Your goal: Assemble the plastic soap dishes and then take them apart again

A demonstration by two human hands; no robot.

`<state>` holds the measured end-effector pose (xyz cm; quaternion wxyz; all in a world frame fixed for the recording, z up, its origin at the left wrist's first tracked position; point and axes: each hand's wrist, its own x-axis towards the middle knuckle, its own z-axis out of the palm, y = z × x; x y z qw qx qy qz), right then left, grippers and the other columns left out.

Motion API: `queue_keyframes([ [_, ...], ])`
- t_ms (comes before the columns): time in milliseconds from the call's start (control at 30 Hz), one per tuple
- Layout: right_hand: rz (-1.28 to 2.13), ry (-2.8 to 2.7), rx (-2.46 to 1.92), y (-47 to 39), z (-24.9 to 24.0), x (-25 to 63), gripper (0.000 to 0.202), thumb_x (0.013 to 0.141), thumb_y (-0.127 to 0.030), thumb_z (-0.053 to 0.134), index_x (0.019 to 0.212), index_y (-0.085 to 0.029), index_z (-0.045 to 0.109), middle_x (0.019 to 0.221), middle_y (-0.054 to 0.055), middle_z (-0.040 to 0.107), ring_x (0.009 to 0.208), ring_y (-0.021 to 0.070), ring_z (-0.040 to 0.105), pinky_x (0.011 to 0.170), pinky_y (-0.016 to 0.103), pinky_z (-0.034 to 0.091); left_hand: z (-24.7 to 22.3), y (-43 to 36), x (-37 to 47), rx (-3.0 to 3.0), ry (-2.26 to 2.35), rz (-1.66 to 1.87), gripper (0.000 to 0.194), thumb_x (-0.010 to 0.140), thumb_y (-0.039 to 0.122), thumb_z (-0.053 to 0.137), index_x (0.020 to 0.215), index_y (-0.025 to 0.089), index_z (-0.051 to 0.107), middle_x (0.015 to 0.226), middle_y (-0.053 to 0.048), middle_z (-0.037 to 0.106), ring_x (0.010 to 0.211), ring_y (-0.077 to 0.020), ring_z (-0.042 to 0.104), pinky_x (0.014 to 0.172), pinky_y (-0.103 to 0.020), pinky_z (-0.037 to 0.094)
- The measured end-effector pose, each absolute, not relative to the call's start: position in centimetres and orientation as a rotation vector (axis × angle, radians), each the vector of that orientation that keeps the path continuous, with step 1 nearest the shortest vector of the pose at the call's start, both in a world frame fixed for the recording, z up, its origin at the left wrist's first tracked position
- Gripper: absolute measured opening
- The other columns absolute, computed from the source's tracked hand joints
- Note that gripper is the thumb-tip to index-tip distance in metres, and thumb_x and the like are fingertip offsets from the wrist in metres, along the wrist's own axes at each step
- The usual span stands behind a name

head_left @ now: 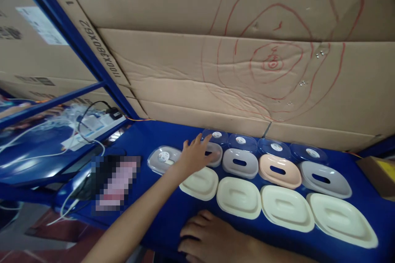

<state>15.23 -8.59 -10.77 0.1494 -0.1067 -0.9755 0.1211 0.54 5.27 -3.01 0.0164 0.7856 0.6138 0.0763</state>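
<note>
My left hand (195,155) reaches over a grey slotted soap-dish tray (217,157), fingers spread; whether they touch it I cannot tell. Behind it lies a clear lid (222,134) with a round white sticker, partly under my fingertips. Below my left wrist sits a cream oval base (202,185), partly covered by the arm. Left of the hand, a clear-lidded soap dish (159,160) stands apart from the rows. My right hand (212,236) rests near the table's front edge, fingers loosely bent and apart, nothing visible in them. The nearest piece to it is another cream base (239,197).
Rows continue rightward with more lids (275,147), a peach tray (279,169), grey trays (327,178) and cream bases (342,218) on the blue table (173,213). Cardboard (173,57) walls the back. At left lie a blurred-out item (115,183), cables and a power strip (98,129).
</note>
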Motion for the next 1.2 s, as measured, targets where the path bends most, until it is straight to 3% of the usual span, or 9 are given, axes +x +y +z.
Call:
queue_keyframes([
  [200, 0.299, -2.796, -0.29, -8.5, -10.7, 15.1, 0.023, 0.109, -0.046, 0.058, 0.114, -0.025, 0.065, 0.124, -0.003, 0.074, 0.111, 0.016, 0.063, 0.088, 0.033, 0.044, -3.0, 6.2, 2.3, 2.355, 1.957, 0.184, 0.085, 0.098, 0.069, 0.061, 0.167, 0.023, 0.039, 0.164, -0.031, 0.044, 0.146, -0.0497, 0.051, 0.108, -0.07, 0.043],
  [333, 0.301, -2.773, -0.293, -8.6, -10.3, 15.2, 0.023, 0.11, -0.045, 0.057, 0.113, -0.024, 0.065, 0.124, -0.003, 0.074, 0.111, 0.0165, 0.062, 0.088, 0.033, 0.044, -3.8, 4.7, 2.0, 2.321, 1.978, 0.149, 0.091, 0.095, 0.072, 0.064, 0.168, 0.024, 0.037, 0.169, -0.03, 0.036, 0.153, -0.0536, 0.04, 0.112, -0.076, 0.034],
  [433, 0.309, -2.77, -0.318, -8.7, -9.7, 15.4, 0.021, 0.108, -0.043, 0.059, 0.111, -0.023, 0.064, 0.12, -0.003, 0.074, 0.109, 0.017, 0.062, 0.089, 0.033, 0.044, -4.2, 4.5, 1.8, 2.287, 1.999, 0.146, 0.093, 0.093, 0.072, 0.066, 0.166, 0.021, 0.04, 0.169, -0.031, 0.036, 0.154, -0.057, 0.036, 0.11, -0.078, 0.036],
  [667, 0.339, -2.764, -0.336, -8.9, -9.1, 15.5, 0.019, 0.109, -0.041, 0.057, 0.112, -0.023, 0.064, 0.118, -0.003, 0.074, 0.108, 0.0168, 0.062, 0.089, 0.033, 0.043, -3.5, 4.9, 2.0, 2.311, 1.995, 0.24, 0.081, 0.088, 0.061, 0.077, 0.155, 0.02, 0.054, 0.155, -0.023, 0.054, 0.139, -0.048, 0.052, 0.104, -0.064, 0.05],
  [933, 0.372, -2.761, -0.327, -9.0, -9.2, 15.6, 0.019, 0.108, -0.039, 0.059, 0.116, -0.022, 0.064, 0.121, -0.002, 0.072, 0.11, 0.0176, 0.06, 0.093, 0.033, 0.041, -1.0, 0.8, 0.3, 2.497, 1.906, 0.467, 0.082, 0.087, 0.057, 0.079, 0.156, 0.022, 0.051, 0.159, -0.02, 0.049, 0.146, -0.0436, 0.046, 0.111, -0.064, 0.05],
  [1200, 0.426, -2.769, -0.337, -9.1, -9.1, 15.8, 0.019, 0.108, -0.037, 0.057, 0.116, -0.021, 0.064, 0.122, 0.0, 0.072, 0.113, 0.0184, 0.059, 0.094, 0.033, 0.04, -3.1, -3.4, -1.3, 2.54, 1.781, 0.383, 0.079, 0.087, 0.052, 0.08, 0.155, 0.026, 0.051, 0.163, -0.016, 0.048, 0.15, -0.0429, 0.044, 0.115, -0.066, 0.048],
])
